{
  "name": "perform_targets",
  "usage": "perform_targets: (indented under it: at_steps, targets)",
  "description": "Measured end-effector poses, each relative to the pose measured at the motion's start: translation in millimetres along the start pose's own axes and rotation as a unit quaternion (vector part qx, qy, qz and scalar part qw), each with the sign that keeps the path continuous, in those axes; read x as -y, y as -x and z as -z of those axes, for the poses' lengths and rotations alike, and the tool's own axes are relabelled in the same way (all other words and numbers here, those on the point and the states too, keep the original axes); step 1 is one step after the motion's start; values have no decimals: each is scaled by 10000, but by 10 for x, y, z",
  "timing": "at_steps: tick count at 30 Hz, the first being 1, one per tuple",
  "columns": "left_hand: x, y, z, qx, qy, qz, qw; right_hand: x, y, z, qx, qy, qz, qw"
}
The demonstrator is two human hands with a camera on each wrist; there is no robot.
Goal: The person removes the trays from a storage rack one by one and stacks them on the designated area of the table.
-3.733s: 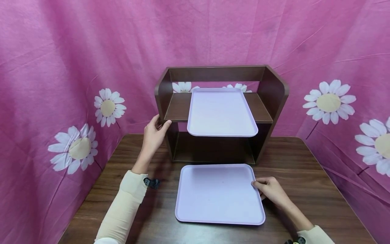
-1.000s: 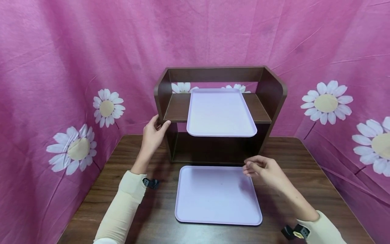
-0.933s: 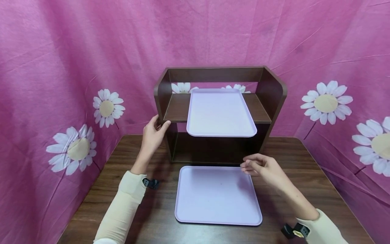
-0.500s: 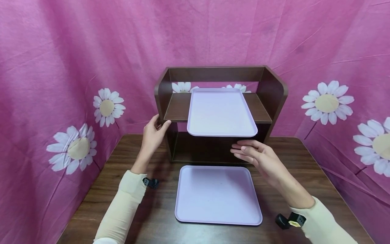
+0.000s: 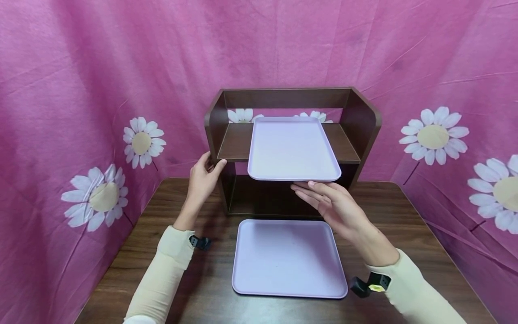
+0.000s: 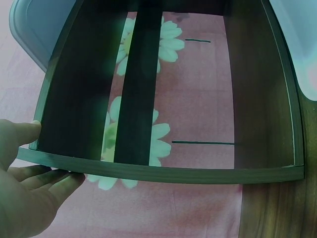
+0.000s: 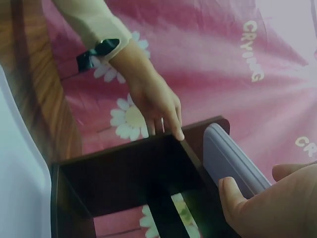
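Observation:
A brown two-tier shelf stands at the back of the table. A lilac tray lies on its upper board, the front end jutting past the edge. My left hand grips the shelf's left side, thumb at the board's front edge and fingers outside the side panel, also visible in the left wrist view. My right hand is just under the jutting tray's front rim, fingers extended; whether it touches is hard to tell. A second lilac tray lies flat on the table before the shelf.
The wooden table extends on both sides of the lower tray. A pink curtain printed with white flowers hangs behind and beside it. The shelf's lower compartment opens toward me.
My right hand has left the lower tray's right edge and risen up and leftward to beneath the upper tray's front rim. The left hand keeps its grip on the shelf.

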State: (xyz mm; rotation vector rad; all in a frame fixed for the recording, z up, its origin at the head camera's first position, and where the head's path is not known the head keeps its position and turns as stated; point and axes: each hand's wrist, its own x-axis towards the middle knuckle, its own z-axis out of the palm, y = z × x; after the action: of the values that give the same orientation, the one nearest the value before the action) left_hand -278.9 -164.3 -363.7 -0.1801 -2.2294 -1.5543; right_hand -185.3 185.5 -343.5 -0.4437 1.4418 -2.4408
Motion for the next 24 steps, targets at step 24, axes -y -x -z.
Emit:
perform_targets:
  at_steps: [24]
  targets:
    - [22, -5, 4, -10, -45, 1, 10000, -162, -148, -234, -1336, -1523, 336, 9787]
